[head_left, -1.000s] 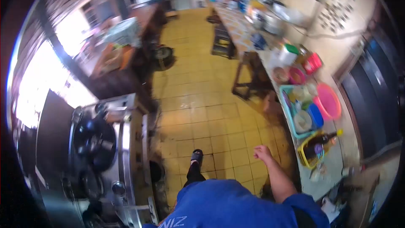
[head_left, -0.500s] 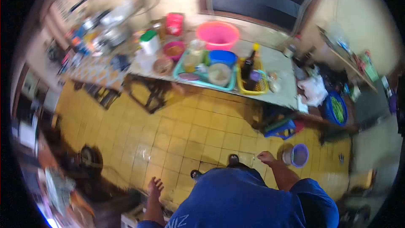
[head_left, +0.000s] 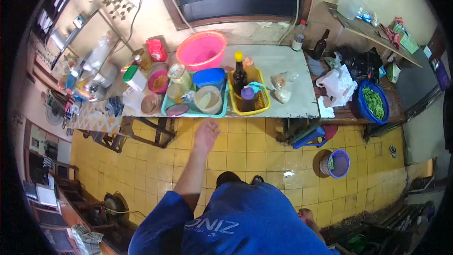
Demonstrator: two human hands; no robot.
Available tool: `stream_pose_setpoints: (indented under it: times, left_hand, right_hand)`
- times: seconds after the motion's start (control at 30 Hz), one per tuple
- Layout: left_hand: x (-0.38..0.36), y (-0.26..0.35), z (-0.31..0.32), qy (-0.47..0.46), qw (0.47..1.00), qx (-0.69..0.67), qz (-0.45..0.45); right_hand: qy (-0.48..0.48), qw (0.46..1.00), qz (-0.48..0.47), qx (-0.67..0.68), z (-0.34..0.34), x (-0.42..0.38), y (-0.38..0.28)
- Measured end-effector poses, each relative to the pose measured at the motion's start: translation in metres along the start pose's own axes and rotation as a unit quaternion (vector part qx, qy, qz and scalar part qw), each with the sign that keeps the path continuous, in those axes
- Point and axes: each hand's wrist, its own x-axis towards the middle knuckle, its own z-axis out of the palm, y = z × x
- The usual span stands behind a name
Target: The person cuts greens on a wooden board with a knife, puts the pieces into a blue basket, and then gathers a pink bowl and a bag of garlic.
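My left hand point(head_left: 206, 134) reaches forward, just short of the front edge of the long table point(head_left: 292, 85), below a teal tray point(head_left: 191, 111). It holds nothing, and its fingers look loosely spread. In the tray are a blue-lidded box point(head_left: 209, 77), a beige bowl point(head_left: 208, 99) and jars. Beside it a yellow basket point(head_left: 262, 105) holds a dark bottle with a yellow cap point(head_left: 239, 75) and a purple-capped bottle point(head_left: 247, 98). My right hand point(head_left: 306, 215) hangs low beside my body, its fingers partly hidden.
A pink basin point(head_left: 202, 52) stands near the wall. On the right are white plastic bags point(head_left: 337, 85) and a blue basket of green vegetables point(head_left: 373, 103). A purple bucket point(head_left: 339, 164) stands on the yellow tiled floor, near a blue stool point(head_left: 309, 139). A fan-like object point(head_left: 114, 203) lies lower left.
The view has moved closer to the table and turned. My left hand has swung up and forward toward the table edge, while my right hand has dropped lower beside my body.
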Motion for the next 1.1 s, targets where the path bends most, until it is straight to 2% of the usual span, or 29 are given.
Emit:
stream_pose_setpoints:
  times: [0.03, 0.1, 0.13, 0.17, 0.2, 0.23, 0.27, 0.33, 0.4, 0.47, 0.53, 0.6, 0.63, 0.7, 0.83, 0.9, 0.93, 1.0, 1.03, 1.07, 1.1]
  left_hand:
    - [0.027, 0.012, 0.009, -0.025, 0.999, 0.000, 0.029]
    - [0.066, 0.049, 0.058, 0.034, 0.993, -0.035, 0.104]
    - [0.087, 0.071, 0.051, -0.115, 0.989, -0.032, 0.086]
    - [0.119, 0.083, 0.058, -0.039, 0.990, -0.025, 0.131]
    - [0.138, 0.099, 0.074, 0.007, 0.991, -0.055, 0.119]
    - [0.174, 0.108, 0.056, 0.000, 0.986, -0.065, 0.153]
    - [0.213, 0.127, 0.038, -0.114, 0.986, -0.066, 0.104]
    - [0.276, 0.149, 0.028, 0.063, 0.987, -0.119, 0.085]
    - [0.307, 0.164, 0.007, 0.001, 0.979, -0.204, 0.000]
    - [0.324, 0.165, 0.016, 0.108, 0.974, -0.196, -0.035]
    - [0.344, 0.163, -0.003, 0.109, 0.990, -0.083, -0.020]
    - [0.345, 0.162, 0.014, 0.182, 0.983, -0.017, 0.002]
    - [0.349, 0.161, 0.018, 0.174, 0.985, -0.010, -0.006]
    - [0.351, 0.159, 0.020, 0.141, 0.982, 0.087, 0.087]
    - [0.343, 0.170, 0.032, 0.167, 0.977, 0.076, 0.105]
    - [0.304, 0.172, 0.066, 0.153, 0.977, -0.018, 0.146]
    - [0.306, 0.183, 0.051, 0.149, 0.978, -0.018, 0.147]
    - [0.310, 0.212, 0.011, -0.088, 0.995, 0.039, 0.011]
    - [0.301, 0.203, 0.022, -0.088, 0.995, 0.036, 0.015]
    - [0.268, 0.188, 0.060, -0.057, 0.981, 0.103, 0.152]
    - [0.240, 0.170, 0.092, -0.018, 0.943, 0.169, 0.286]
  right_hand:
    - [0.004, 1.000, 0.000, 0.009, 0.005, -0.001, -0.004]
    - [0.029, 0.999, 0.021, -0.021, 0.011, 0.000, 0.002]
    - [0.049, 0.998, 0.034, -0.023, 0.014, -0.003, 0.014]
    - [0.073, 0.996, 0.050, -0.016, 0.019, -0.011, 0.030]
    - [0.098, 0.993, 0.056, 0.027, 0.031, -0.020, 0.034]
    - [0.129, 0.989, 0.060, 0.027, 0.039, -0.021, 0.029]
    - [0.158, 0.985, 0.066, 0.022, 0.043, -0.026, 0.020]
    - [0.176, 0.983, 0.046, 0.027, 0.049, -0.034, 0.009]
    - [0.179, 0.983, 0.026, 0.019, 0.067, -0.043, -0.002]
    - [0.187, 0.980, 0.073, 0.007, 0.078, -0.035, -0.032]
    - [0.217, 0.973, 0.071, 0.024, 0.100, -0.059, -0.091]
    - [0.219, 0.975, 0.036, -0.001, 0.111, -0.054, -0.113]
    - [0.228, 0.973, -0.023, -0.021, 0.115, -0.046, -0.121]
    - [0.235, 0.971, -0.035, 0.007, 0.123, -0.023, -0.132]
    - [0.206, 0.978, -0.027, -0.015, 0.124, -0.014, -0.161]
    - [0.202, 0.978, -0.020, -0.056, 0.113, -0.016, -0.179]
    - [0.202, 0.978, -0.023, -0.054, 0.102, -0.008, -0.181]
    - [0.216, 0.975, -0.045, -0.010, 0.071, 0.006, -0.189]
    - [0.218, 0.976, -0.010, 0.025, 0.052, 0.002, -0.211]
    - [0.237, 0.967, -0.055, 0.075, 0.028, 0.008, -0.230]
    - [0.252, 0.955, -0.098, 0.121, 0.003, 0.014, -0.247]
